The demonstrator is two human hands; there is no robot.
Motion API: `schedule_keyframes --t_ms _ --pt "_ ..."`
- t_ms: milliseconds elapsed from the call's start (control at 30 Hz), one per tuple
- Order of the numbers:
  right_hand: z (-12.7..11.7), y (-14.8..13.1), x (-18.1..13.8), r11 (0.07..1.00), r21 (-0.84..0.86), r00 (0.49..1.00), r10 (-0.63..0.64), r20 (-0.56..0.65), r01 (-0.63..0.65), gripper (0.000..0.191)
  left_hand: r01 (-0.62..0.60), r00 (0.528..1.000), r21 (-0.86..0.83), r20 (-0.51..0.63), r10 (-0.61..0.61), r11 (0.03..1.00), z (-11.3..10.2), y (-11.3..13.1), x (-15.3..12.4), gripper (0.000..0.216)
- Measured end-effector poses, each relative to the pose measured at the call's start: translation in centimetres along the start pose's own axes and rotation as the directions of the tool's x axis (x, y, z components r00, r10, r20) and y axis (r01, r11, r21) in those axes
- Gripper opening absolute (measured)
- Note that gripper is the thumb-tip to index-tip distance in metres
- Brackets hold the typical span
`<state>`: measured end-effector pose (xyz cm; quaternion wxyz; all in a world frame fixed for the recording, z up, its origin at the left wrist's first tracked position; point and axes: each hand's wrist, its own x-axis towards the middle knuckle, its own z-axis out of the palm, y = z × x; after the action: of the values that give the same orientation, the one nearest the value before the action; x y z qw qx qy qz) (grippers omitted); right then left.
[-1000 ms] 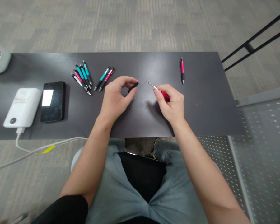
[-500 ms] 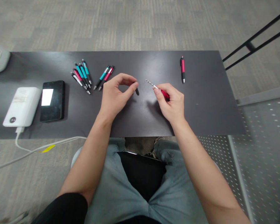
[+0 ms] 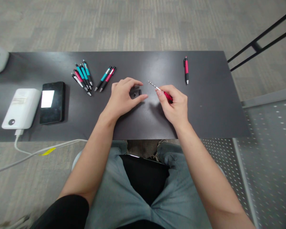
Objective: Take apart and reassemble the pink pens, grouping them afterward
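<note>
My left hand [image 3: 124,95] is over the table with thumb and fingers spread apart, holding nothing. Between its thumb and forefinger, a small black pen part [image 3: 140,92] rests on the tabletop, with another tiny dark piece [image 3: 134,94] beside it, too small to make out. My right hand [image 3: 173,103] is closed around a red pen barrel [image 3: 168,96]. From this barrel a thin, silvery-white inner piece [image 3: 153,85] sticks out toward the upper left. The barrel's other end is hidden in my palm.
On the dark table [image 3: 212,105], a red pen [image 3: 186,70] lies to the right. Two pens [image 3: 106,78] and a group of several pens [image 3: 83,78] lie left of my hands. Farther left are a black phone-like device [image 3: 52,103] and a white power bank [image 3: 22,108] with a cable.
My left hand has opened and let go of the small black pen part, which now rests on the table. My right hand holds the red barrel almost unmoved.
</note>
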<state>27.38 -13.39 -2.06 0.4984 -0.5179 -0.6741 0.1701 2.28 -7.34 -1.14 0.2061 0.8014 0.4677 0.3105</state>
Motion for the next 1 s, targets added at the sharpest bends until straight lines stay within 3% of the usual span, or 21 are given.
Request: schedule_keyframes --t_ms 67,133,433,733,867,1000 --pt "0.0 0.0 0.0 1.0 -0.002 1.0 -0.007 -0.001 0.007 0.054 -0.018 0.997 0.013 0.072 0.017 1.0 -0.5 -0.2 -0.3 0.059" --pt "0.0 0.0 0.0 1.0 0.002 1.0 -0.017 -0.007 0.017 0.053 -0.026 0.992 0.023 0.125 0.023 0.999 -1.0 -0.4 -0.5 0.067" --pt "0.1 0.2 0.0 1.0 -0.006 1.0 0.006 -0.001 -0.006 0.054 -0.022 0.994 0.028 0.112 0.019 0.999 -1.2 -0.9 -0.5 0.047" --pt "0.0 0.3 0.0 1.0 0.005 1.0 -0.009 0.024 0.009 0.053 -0.018 0.995 -0.017 0.096 0.019 1.0 -1.4 -0.9 -0.7 0.059" --pt "0.1 0.4 0.0 0.999 -0.014 0.997 -0.028 0.075 0.029 0.052 -0.019 0.998 -0.15 0.059 0.028 0.989 -1.8 0.5 -0.4 0.06" --pt "0.1 0.3 -0.1 0.998 -0.021 0.992 -0.06 0.114 0.063 0.05 -0.046 0.999 -0.299 0.008 0.051 0.953 -2.0 1.9 -0.2 0.036"
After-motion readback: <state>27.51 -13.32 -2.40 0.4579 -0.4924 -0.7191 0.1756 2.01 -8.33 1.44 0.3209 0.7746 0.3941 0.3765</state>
